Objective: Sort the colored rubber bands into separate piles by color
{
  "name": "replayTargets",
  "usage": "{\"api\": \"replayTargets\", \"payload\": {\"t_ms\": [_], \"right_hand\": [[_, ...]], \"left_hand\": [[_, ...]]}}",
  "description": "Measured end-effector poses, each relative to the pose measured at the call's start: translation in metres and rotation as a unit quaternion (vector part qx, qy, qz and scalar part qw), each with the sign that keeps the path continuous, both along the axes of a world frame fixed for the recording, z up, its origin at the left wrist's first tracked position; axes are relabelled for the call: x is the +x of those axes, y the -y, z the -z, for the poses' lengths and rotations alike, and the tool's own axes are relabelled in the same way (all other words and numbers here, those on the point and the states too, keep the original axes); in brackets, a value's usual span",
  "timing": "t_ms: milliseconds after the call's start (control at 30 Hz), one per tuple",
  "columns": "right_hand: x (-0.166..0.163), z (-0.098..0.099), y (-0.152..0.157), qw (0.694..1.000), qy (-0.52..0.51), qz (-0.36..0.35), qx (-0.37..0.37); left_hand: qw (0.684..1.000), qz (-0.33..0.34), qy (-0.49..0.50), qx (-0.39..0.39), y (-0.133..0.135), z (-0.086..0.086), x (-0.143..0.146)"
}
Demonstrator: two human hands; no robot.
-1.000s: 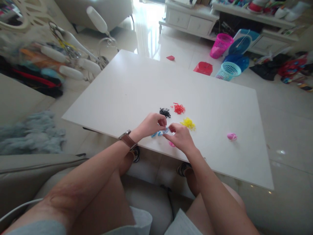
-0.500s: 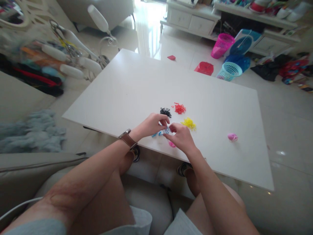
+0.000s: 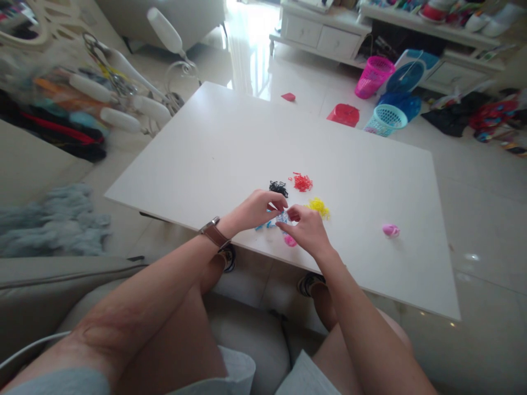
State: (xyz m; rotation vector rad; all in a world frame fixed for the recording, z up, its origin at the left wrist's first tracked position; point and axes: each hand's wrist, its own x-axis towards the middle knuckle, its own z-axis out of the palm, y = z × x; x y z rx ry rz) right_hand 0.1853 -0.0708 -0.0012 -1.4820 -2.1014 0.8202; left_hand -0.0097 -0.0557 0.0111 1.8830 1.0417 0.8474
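My left hand, a brown-strapped watch on its wrist, is bent over a small pile of pale blue and clear bits that look like tiny rubber bands. Facing it, my right hand curls in from the other side, fingertips close to the left ones. Both hands are closed in a loose pinch; whatever lies between the fingertips is too small to make out. Blue bands show beneath my left hand, and a pink heap lies below my right thumb.
Black, red and yellow heaps of small bands lie just beyond my hands on the white table. A pink-purple item rests at the right. Baskets, including a light blue one, stand on the floor behind.
Both hands shift very slightly over the pale blue pile, and its bits look a little more spread. The coloured heaps around it stay as they were.
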Motion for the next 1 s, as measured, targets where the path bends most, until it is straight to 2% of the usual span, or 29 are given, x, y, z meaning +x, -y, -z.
{"api": "replayTargets", "payload": {"t_ms": [133, 300, 433, 633, 733, 833, 1000], "right_hand": [[0.001, 0.0, 0.0, 1.0, -0.009, 0.005, 0.0], [0.001, 0.0, 0.0, 0.999, -0.038, 0.012, 0.004], [0.0, -0.001, 0.0, 0.995, -0.091, 0.031, -0.01], [-0.002, -0.005, -0.001, 0.977, -0.192, 0.07, -0.054], [-0.003, -0.009, -0.003, 0.956, -0.272, 0.087, -0.06], [-0.001, -0.015, -0.003, 0.939, -0.33, 0.087, -0.026], [0.003, -0.023, -0.002, 0.941, -0.323, 0.093, 0.026]], "left_hand": [[0.999, 0.01, -0.008, 0.035, 0.001, -0.002, 0.0], [0.999, -0.005, 0.01, 0.032, 0.0, -0.001, -0.001], [0.999, -0.027, 0.026, 0.027, 0.0, -0.003, -0.001], [0.994, -0.048, 0.028, 0.091, 0.005, -0.012, 0.002], [0.986, -0.101, 0.093, 0.092, 0.005, -0.014, 0.001], [0.971, -0.178, 0.143, 0.068, 0.003, -0.011, -0.004], [0.962, -0.253, 0.092, 0.041, -0.01, -0.006, -0.018]]}}
